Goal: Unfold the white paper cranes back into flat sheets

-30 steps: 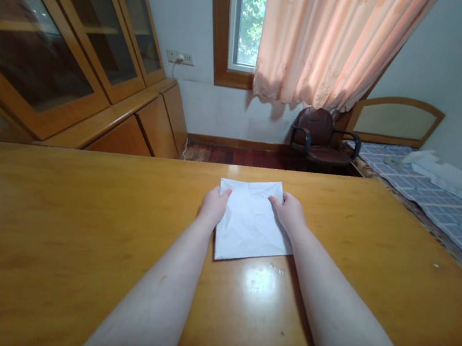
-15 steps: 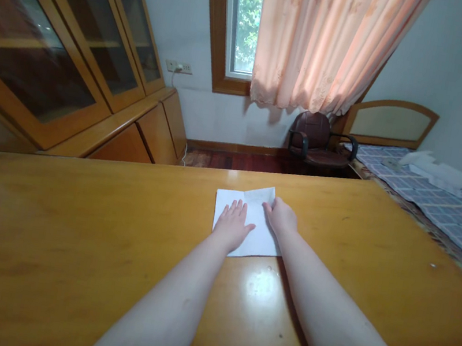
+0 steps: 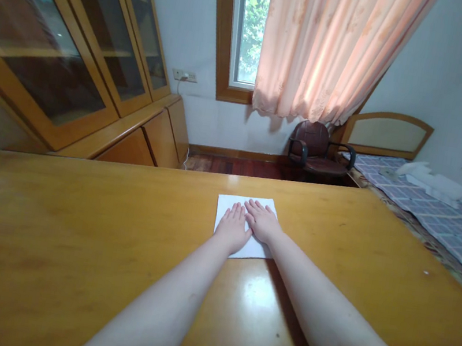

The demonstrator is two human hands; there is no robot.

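A folded white sheet of paper (image 3: 225,207) lies flat on the wooden table (image 3: 74,218), a little beyond the middle. My left hand (image 3: 233,229) rests palm down on the paper with its fingers stretched out. Right beside it, my right hand (image 3: 262,222) also lies flat on the paper, fingers spread and pointing away from me. The two hands touch side by side and cover most of the sheet. Neither hand grips anything.
A glass-fronted wooden cabinet (image 3: 66,53) stands at the left. Beyond the table are a window with a pink curtain (image 3: 321,47) and a dark armchair (image 3: 318,149). A bed with a blue checked cover (image 3: 448,213) runs along the right.
The paper was larger and held at its far corners; it has been folded over to a smaller size. Both hands moved inward and now press flat on it side by side.
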